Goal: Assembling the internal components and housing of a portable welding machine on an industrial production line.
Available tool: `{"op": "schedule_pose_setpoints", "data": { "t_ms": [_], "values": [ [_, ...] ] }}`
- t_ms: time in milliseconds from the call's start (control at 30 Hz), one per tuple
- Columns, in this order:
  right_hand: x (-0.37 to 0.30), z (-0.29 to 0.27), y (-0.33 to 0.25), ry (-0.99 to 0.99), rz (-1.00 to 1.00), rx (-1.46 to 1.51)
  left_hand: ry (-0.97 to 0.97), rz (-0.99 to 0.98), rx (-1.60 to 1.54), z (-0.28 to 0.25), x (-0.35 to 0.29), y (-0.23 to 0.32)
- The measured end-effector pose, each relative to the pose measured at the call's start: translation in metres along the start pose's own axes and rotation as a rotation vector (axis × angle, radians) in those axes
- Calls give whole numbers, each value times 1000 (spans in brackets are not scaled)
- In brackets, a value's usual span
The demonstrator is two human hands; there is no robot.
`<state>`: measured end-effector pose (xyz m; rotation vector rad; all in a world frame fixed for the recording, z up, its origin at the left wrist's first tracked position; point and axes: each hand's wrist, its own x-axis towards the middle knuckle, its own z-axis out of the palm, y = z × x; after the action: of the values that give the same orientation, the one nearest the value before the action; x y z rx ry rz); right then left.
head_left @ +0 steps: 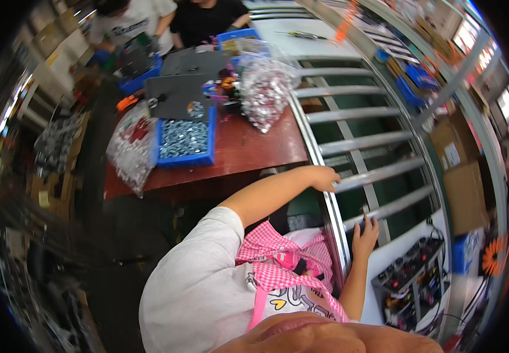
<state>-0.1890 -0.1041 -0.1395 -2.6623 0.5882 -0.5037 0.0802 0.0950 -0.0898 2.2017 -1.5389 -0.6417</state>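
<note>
A roller conveyor with a silver side rail and metal rollers runs along my right side. My left hand is on the rail beside one roller's end, with its fingers bent together over the edge. Lower down, my right hand touches the roller nearest me. Its fingers are apart and point away from me. A small dark piece shows just past its fingertips; I cannot tell what it is.
On the red table stand a blue bin of small metal parts, two clear bags of parts and dark grey panels. A rack of dark devices is at the lower right. Two people work at the far side.
</note>
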Motion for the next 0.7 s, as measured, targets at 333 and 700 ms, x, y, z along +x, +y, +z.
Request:
{"op": "schedule_pose_setpoints", "data": {
  "t_ms": [333,700],
  "values": [
    [0,-2,3,206,-54,142,42,9,-196,-7,-4,-4],
    [-62,-151,-39,500,-259,-20,-14,-3,-193,-7,-4,3]
  ]
}}
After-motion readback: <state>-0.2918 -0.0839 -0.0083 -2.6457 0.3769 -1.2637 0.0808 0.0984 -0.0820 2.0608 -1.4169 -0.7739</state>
